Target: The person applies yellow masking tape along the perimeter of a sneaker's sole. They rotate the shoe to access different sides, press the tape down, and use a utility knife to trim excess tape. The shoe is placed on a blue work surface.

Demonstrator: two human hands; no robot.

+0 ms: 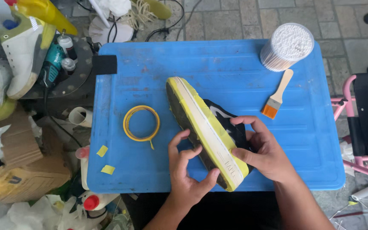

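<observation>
Yellow tape runs along the sole edge of a black sneaker (205,127), which lies tipped on its side on the blue table (158,64), so that's my landmark. Head cam view: left hand (186,176) pinches the sneaker's sole from the near-left, fingers pressed on the dark tread. Right hand (263,151) clasps the heel end from the right, thumb on the taped edge. Left of the sneaker sits a yellow tape roll (141,123); beyond it to the right, a small brush (277,96) and a tub of cotton swabs (287,46).
</observation>
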